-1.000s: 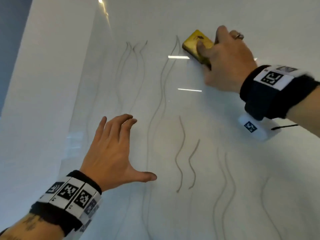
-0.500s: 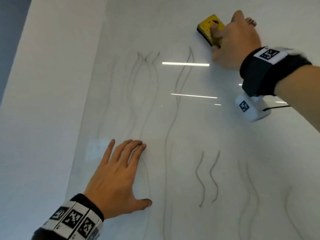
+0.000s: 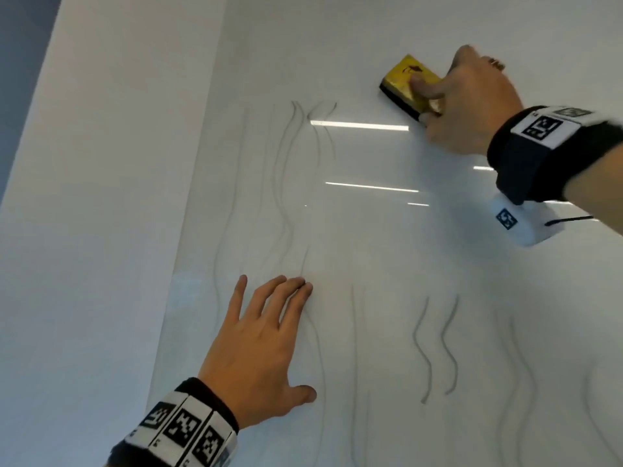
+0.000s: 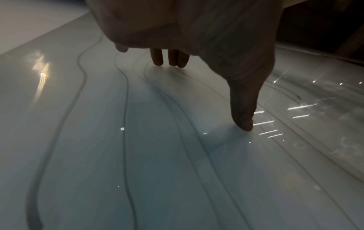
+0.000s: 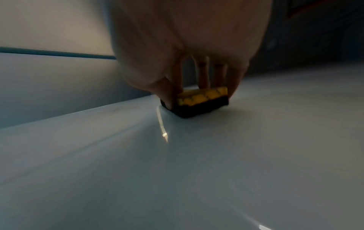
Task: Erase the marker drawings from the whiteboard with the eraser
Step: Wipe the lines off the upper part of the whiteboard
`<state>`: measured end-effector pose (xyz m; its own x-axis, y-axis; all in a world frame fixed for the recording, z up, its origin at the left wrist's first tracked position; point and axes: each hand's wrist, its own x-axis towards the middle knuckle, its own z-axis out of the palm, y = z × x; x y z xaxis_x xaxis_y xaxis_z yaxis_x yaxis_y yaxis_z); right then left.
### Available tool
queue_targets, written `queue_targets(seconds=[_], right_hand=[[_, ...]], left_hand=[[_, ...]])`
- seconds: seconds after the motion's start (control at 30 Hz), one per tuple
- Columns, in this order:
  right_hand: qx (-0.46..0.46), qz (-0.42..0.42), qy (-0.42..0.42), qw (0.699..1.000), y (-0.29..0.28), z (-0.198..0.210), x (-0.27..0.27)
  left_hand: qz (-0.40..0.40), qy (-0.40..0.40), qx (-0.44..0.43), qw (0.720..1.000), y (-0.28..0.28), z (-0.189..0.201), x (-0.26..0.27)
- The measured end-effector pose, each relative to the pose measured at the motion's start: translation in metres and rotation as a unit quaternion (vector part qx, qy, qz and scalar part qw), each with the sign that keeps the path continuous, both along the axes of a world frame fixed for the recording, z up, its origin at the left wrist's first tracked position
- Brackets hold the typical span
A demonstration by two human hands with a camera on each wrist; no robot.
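A glossy whiteboard (image 3: 371, 251) fills the head view, marked with faint grey wavy lines (image 3: 286, 183) at centre left and darker short ones (image 3: 435, 345) at lower right. My right hand (image 3: 468, 102) grips a yellow eraser (image 3: 404, 84) with a black felt base and presses it on the board at the upper right. In the right wrist view the eraser (image 5: 199, 101) sits flat on the board between thumb and fingers. My left hand (image 3: 263, 345) lies flat on the board at lower centre, fingers straight and spread. In the left wrist view its fingertips (image 4: 171, 60) touch the surface.
The whiteboard's left edge (image 3: 188, 230) meets a plain white wall (image 3: 94, 197). More faint wavy strokes (image 3: 526, 382) run along the bottom right. Ceiling lights reflect as bright bars (image 3: 357, 125) just below the eraser.
The eraser in my right hand swept up and to the right, then came back down a little. The long wavy line near the middle of the board is gone. My left hand stays pressed on the board.
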<state>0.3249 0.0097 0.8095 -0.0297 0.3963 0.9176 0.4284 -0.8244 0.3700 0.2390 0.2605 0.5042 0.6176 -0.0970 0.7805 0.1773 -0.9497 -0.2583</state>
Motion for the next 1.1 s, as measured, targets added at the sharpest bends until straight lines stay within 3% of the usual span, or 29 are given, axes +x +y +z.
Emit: queue_targets(seconds=[0.07, 0.2, 0.27, 0.33, 0.43, 0.5, 0.57, 0.63, 0.7, 0.8, 0.87, 0.93, 1.0, 1.07, 1.1], right_hand=[[-0.019, 0.014, 0.009, 1.0, 0.011, -0.025, 0.001], [-0.207, 0.067, 0.01, 0.976, 0.009, -0.178, 0.0], [-0.281, 0.049, -0.009, 0.958, -0.003, -0.211, 0.004], [-0.297, 0.046, -0.037, 0.953, -0.008, -0.179, 0.011], [-0.144, 0.033, -0.09, 0.985, -0.002, -0.08, 0.011], [-0.03, 0.01, -0.053, 0.998, 0.004, -0.026, 0.007], [0.021, 0.006, -0.006, 1.0, 0.023, -0.006, 0.001], [-0.011, 0.024, 0.009, 1.0, 0.053, -0.025, -0.01], [-0.143, 0.039, 0.027, 0.989, 0.08, -0.08, -0.018], [-0.337, 0.047, 0.048, 0.939, 0.089, -0.16, -0.032], [-0.358, 0.045, 0.034, 0.932, 0.084, -0.146, -0.029], [-0.276, 0.023, -0.018, 0.961, 0.084, -0.089, -0.023], [-0.115, 0.015, -0.039, 0.992, 0.078, -0.021, -0.023], [0.016, -0.011, -0.003, 1.0, 0.076, 0.023, -0.026], [0.038, -0.016, 0.015, 0.999, 0.082, 0.029, -0.027]], left_hand=[[-0.004, -0.003, 0.005, 1.0, 0.001, 0.0, 0.001], [-0.011, -0.007, 0.007, 1.0, 0.003, 0.0, 0.001], [-0.015, -0.009, 0.007, 1.0, 0.002, 0.0, 0.002], [-0.018, -0.013, 0.011, 1.0, 0.002, -0.001, 0.003], [-0.018, -0.012, 0.014, 1.0, 0.002, -0.002, 0.004], [-0.018, -0.011, 0.014, 1.0, 0.002, -0.005, 0.004], [-0.018, -0.01, 0.015, 1.0, 0.003, -0.006, 0.004], [-0.018, -0.008, 0.013, 1.0, 0.004, -0.006, 0.004], [-0.014, -0.004, 0.011, 1.0, 0.004, -0.007, 0.004], [-0.012, -0.005, 0.011, 1.0, 0.005, -0.01, 0.005], [-0.019, -0.009, 0.015, 1.0, 0.006, -0.012, 0.007], [-0.024, -0.017, 0.013, 0.999, 0.009, -0.014, 0.008], [-0.03, -0.016, 0.012, 0.999, 0.009, -0.015, 0.009], [-0.036, -0.019, 0.011, 0.999, 0.009, -0.016, 0.011], [-0.036, -0.02, 0.01, 0.999, 0.009, -0.015, 0.011]])
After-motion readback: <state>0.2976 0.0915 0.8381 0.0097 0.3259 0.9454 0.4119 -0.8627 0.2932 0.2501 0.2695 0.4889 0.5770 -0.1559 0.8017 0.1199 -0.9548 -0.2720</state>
